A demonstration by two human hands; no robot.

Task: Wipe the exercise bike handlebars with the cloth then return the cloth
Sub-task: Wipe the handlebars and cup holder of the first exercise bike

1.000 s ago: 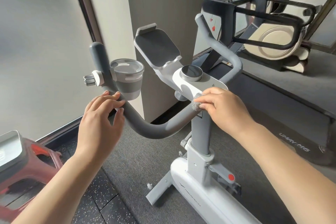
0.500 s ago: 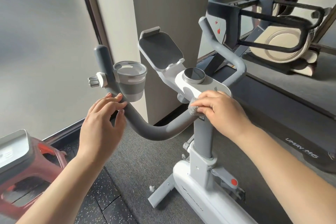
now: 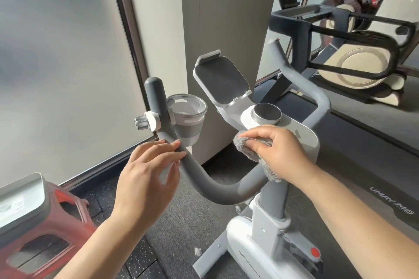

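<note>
**Right hand bunching the cloth at the middle of the bars, left hand resting on the left bend**

Your right hand (image 3: 281,154) is gripping the grey cloth (image 3: 256,152), fingers curled over the top of it and a fluffy tail of it hanging down below your palm. You're pressing it right where the handlebar (image 3: 217,186) is meeting the centre post, just under the white console (image 3: 301,133). The hand and cloth are covering that joint, so the contact spot itself isn't showing.

Your left hand (image 3: 147,176) is sitting loose, fingers nearly straight, with the fingertips (image 3: 175,142) touching the left bend of the bar just below the cup holder (image 3: 187,118). The thumb side is facing away from you, so I can't tell whether it's hooking under the bar.

The right arm of the bar is curving up behind the console, and its top end is coming out blurry. The phone tray (image 3: 221,81) is tilting up above the round knob (image 3: 267,113).

Low on the left, a red stool (image 3: 68,222) with a grey box (image 3: 20,201) on it is getting cut off by the frame edge. The second machine (image 3: 353,52) at upper right is soft and partly cropped. The treadmill (image 3: 394,206) lettering is reading something like "UMAY M6".
</note>
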